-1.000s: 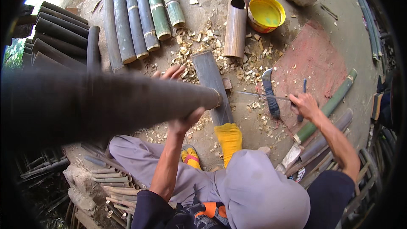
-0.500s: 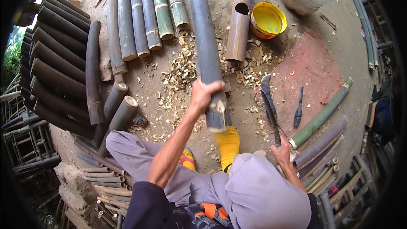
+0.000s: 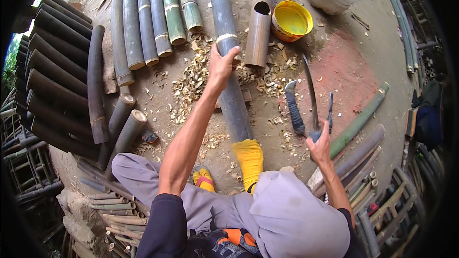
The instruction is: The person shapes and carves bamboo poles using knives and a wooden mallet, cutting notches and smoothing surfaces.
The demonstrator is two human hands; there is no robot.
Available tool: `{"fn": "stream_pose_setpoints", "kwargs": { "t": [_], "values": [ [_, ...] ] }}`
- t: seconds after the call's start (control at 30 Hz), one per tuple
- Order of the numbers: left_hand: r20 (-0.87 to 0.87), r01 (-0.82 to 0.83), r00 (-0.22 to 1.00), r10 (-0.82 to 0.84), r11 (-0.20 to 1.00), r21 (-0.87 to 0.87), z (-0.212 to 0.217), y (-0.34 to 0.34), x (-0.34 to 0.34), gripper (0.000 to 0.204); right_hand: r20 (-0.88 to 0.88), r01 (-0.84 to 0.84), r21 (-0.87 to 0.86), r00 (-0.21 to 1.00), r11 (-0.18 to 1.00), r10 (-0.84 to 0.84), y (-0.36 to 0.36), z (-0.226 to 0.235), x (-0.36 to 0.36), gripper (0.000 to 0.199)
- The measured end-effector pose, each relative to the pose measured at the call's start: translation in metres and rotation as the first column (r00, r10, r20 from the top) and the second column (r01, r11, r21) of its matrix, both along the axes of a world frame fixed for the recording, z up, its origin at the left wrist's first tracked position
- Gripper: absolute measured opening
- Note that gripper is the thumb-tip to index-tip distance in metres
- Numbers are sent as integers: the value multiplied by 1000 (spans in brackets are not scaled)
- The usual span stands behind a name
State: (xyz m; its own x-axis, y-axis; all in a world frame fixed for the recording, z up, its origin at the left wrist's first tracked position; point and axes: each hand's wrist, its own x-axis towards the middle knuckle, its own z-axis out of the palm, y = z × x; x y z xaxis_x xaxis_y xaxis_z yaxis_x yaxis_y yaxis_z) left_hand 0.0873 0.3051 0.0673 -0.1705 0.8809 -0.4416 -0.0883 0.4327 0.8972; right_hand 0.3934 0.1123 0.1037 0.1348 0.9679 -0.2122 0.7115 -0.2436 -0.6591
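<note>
A long dark bamboo pole (image 3: pixel 234 110) runs away from me down the middle, its near end against my foot in a yellow sock (image 3: pixel 248 160). Around the pole, close to a pale ring, my left hand (image 3: pixel 223 67) is closed. My right hand (image 3: pixel 320 144) grips the handle of a machete (image 3: pixel 311 86), whose curved blade points up and away from me, apart from the pole. Just left of that blade a hooked knife (image 3: pixel 295 110) with a dark wrapped handle lies on the ground. A slim dark hand tool (image 3: pixel 330 107) lies to the right, partly behind my right hand.
Wood chips (image 3: pixel 191 81) litter the ground around the pole. Cut bamboo lengths (image 3: pixel 146 24) lie at the far left, beside a dark stack (image 3: pixel 62 71). A notched bamboo tube (image 3: pixel 258 40) and yellow bucket (image 3: pixel 292 20) stand beyond. A green bamboo piece (image 3: pixel 361 117) lies right.
My left hand has shifted farther up the pole, and the pole's near end now meets my foot. My right hand has lifted the machete away from the hooked knife, blade raised.
</note>
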Motion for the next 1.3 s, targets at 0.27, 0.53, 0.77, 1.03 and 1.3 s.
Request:
{"fn": "stream_pose_setpoints", "kwargs": {
  "t": [0.27, 0.53, 0.77, 1.03, 1.3],
  "values": [
    [-181, 151, 973, -141, 988, 43, 15, -101, -4, 46, 294, -278, 183, 931, 943, 217, 154, 22, 26, 40],
    [-100, 265, 958, -268, 963, -41, -8, -187, 11, 32, 711, -426, -166, 574, 889, 407, 268, 10, 34, 38],
    [234, 347, 913, -333, 938, -17, 2, -170, 49, 37, 426, -377, -25, 834, 926, 350, 241, -12, 55, 32],
    [759, 94, 649, -60, 996, -2, 18, -133, 123, 56, -622, 99, -25, 777, 995, -93, 59, 51, -30, 58],
    [482, -39, 875, 44, 999, -20, -4, -174, 66, 35, 236, 326, -402, 940, 856, -247, -197, -76, 55, 75]
  ]
}}
